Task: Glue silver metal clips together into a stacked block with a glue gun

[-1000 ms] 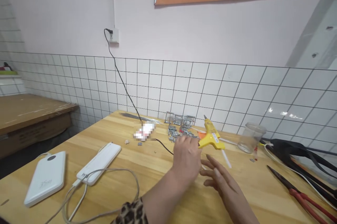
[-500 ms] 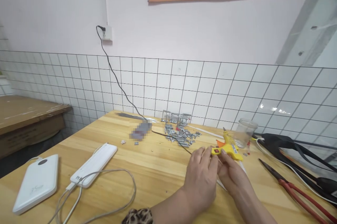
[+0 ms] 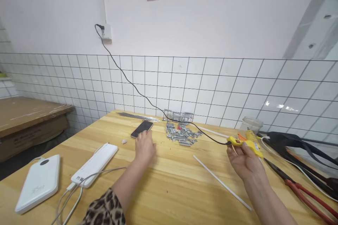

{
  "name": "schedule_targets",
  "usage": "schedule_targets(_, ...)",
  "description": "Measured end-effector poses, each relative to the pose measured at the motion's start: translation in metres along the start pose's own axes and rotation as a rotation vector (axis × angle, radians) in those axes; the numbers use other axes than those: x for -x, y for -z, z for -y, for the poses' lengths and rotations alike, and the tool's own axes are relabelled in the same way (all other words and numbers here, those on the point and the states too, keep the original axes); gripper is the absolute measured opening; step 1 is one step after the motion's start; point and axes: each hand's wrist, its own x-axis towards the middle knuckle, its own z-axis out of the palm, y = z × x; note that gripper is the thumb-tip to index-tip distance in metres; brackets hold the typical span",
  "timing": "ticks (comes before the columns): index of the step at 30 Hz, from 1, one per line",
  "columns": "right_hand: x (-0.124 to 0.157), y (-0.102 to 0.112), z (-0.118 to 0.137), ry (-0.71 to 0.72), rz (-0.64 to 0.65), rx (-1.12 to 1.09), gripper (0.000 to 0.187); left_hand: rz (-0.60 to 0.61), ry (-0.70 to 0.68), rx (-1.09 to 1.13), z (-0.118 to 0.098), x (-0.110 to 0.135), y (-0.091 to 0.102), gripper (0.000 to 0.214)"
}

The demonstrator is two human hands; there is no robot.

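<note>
My right hand grips a yellow hot glue gun, its dark cord trailing off to the left. My left hand is over the table at the near edge of a dark phone; its fingertips are partly hidden and blurred, so I cannot tell whether they hold anything. Right of that hand lies a pile of small grey metal pieces. Behind the pile stand small metal-framed pieces. A white glue stick rests on the wood between my hands.
Red-handled pliers and black straps lie at the right, near a clear jar. Two white power banks with cables are at the left. Thin metal rods lie at the back. The cord runs to a wall socket.
My hands have parted. The left moved away leftward to the phone, while the right carried the glue gun rightward. The cord has lifted, and the white stick now shows fully.
</note>
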Motion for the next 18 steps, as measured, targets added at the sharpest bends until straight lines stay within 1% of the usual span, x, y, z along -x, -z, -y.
schedule_targets(2,-0.001,0.003,0.004,0.009,0.006,-0.010,0.006,-0.008,0.085,-0.031,0.014,-0.015,0.002,0.058)
schedule_targets(4,-0.002,0.006,0.009,0.022,0.008,-0.016,0.004,-0.011,0.137,-0.044,0.023,-0.027,0.005,0.061)
schedule_targets(6,-0.004,0.007,0.013,0.030,0.001,-0.020,0.007,-0.010,0.154,-0.047,0.023,-0.031,0.010,0.061)
schedule_targets(7,-0.005,0.007,0.015,0.028,-0.005,-0.022,0.008,-0.003,0.138,-0.044,0.019,-0.031,0.012,0.062)
schedule_targets(8,-0.006,0.007,0.016,0.023,-0.011,-0.024,0.010,0.011,0.102,-0.037,0.014,-0.027,0.013,0.061)
schedule_targets(10,-0.006,0.006,0.017,-0.002,-0.023,-0.027,0.010,0.078,-0.028,-0.008,-0.004,-0.014,0.011,0.058)
schedule_targets(13,-0.004,0.005,0.015,-0.071,-0.046,-0.029,0.007,0.226,-0.219,0.056,-0.032,0.017,0.000,0.054)
schedule_targets(15,0.000,0.004,0.010,-0.132,-0.068,-0.029,0.005,0.295,-0.289,0.092,-0.044,0.037,-0.010,0.052)
schedule_targets(18,0.006,0.004,-0.003,-0.228,-0.099,-0.021,0.009,0.340,-0.325,0.133,-0.048,0.055,-0.020,0.048)
